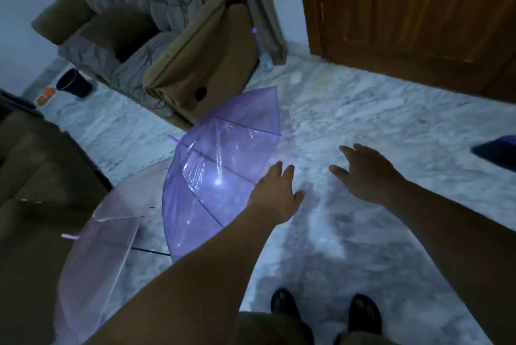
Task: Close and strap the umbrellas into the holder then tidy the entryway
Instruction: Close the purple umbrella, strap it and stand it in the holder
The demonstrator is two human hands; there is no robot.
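From the head camera, looking down at a pale grey marbled stone floor (363,110), two open umbrellas lie on their sides left of centre. The translucent purple plastic umbrella (212,177) stands open with its canopy facing the person, its far edge close to a brown upholstered armchair (192,65). Just beside it on the near left lies a translucent pale pink plastic umbrella (103,255), also open, partly behind the purple one and against the brown sofa (36,177) at the left edge. The left hand (276,191) reaches forward with its fingers released and straight, right at the near right rim of the purple canopy; whether it touches the plastic cannot be told. The right hand (365,171) hovers over bare floor to the right, fingers spread and relaxed, grasping nothing, well apart from both umbrellas. At the bottom, two feet in dark sandals (365,314) stand on the floor. Far right is a brown wooden door (418,9); a clear plastic bottle (265,57) stands by the armchair's far corner, and a small black bin (74,83) sits at the far left.
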